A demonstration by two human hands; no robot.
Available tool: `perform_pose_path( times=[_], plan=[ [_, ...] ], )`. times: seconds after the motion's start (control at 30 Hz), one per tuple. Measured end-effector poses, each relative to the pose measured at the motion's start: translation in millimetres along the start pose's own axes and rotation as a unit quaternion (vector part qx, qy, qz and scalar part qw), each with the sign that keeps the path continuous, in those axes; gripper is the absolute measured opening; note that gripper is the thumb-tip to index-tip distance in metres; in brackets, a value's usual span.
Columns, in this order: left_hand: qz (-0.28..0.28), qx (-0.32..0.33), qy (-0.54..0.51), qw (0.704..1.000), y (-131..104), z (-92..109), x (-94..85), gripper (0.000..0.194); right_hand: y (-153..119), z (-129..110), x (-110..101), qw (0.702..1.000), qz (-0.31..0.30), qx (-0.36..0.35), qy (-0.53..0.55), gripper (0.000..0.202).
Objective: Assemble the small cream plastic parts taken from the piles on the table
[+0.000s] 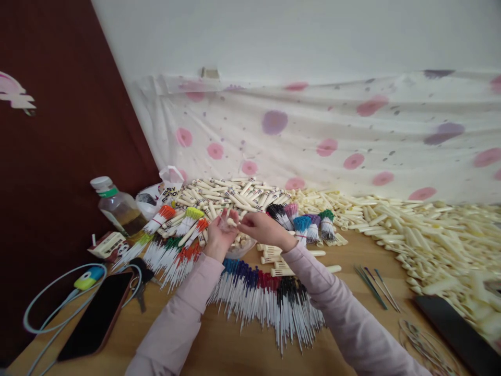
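Palm up near the middle of the table, my left hand (222,236) has a small cream piece (231,222) lying at its fingers. Close beside it on the right, my right hand (261,227) is closed, its fingertips pinched near that piece; what they pinch is too small to make out. Under the hands is a clear bowl (239,253) with cream pieces. Pen refills with blue, red and black tips (250,292) fan out in front. Several cream pen barrels (282,270) lie below my right wrist. Behind the hands rises a pile of printed cream barrels (235,192).
At the left are a bottle (121,209), a phone (97,316), a cable (29,308) and keys (141,297). Banded refill bundles (302,227) stand around the hands. A large heap of cream parts (442,245), loose refills (385,290) and a dark flat object (454,331) lie right.
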State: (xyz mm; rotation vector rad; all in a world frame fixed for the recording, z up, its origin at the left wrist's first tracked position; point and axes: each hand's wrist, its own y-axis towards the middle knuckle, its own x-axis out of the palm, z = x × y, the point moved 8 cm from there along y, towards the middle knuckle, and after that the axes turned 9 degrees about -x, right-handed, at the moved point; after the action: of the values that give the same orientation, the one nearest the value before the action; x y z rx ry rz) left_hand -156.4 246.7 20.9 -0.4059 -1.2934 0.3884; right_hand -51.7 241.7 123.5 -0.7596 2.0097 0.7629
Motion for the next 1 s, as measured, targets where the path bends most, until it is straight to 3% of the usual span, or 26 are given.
perform_pose_path(
  times=[0.27,0.43,0.5,0.7,0.83,1.0],
  plan=[
    [-0.004,-0.032,0.012,0.999,3.7,0.8,-2.0,0.029,1.1,18.3,-12.6,0.998,0.054,0.040,0.016,0.030],
    [-0.047,-0.059,0.053,0.996,-11.1,-5.2,7.0,0.019,-12.4,22.2,-12.3,0.999,0.042,0.027,-0.002,0.028],
    [-0.073,-0.066,0.071,0.993,-21.6,-10.3,15.3,0.030,-23.4,22.0,-17.3,0.999,0.038,0.023,-0.010,0.026],
    [-0.132,-0.154,0.136,0.970,-54.5,-50.2,38.0,0.045,-86.9,21.9,-26.9,0.999,-0.032,0.035,-0.011,0.020],
    [-0.134,-0.248,0.187,0.941,-69.1,-91.3,35.5,0.046,-144.1,36.6,-23.2,0.991,-0.101,0.084,0.000,0.018],
    [-0.139,-0.291,0.209,0.923,-79.8,-128.9,26.1,0.043,-208.9,63.8,-20.4,0.976,-0.161,0.142,0.032,0.016]
  ],
)
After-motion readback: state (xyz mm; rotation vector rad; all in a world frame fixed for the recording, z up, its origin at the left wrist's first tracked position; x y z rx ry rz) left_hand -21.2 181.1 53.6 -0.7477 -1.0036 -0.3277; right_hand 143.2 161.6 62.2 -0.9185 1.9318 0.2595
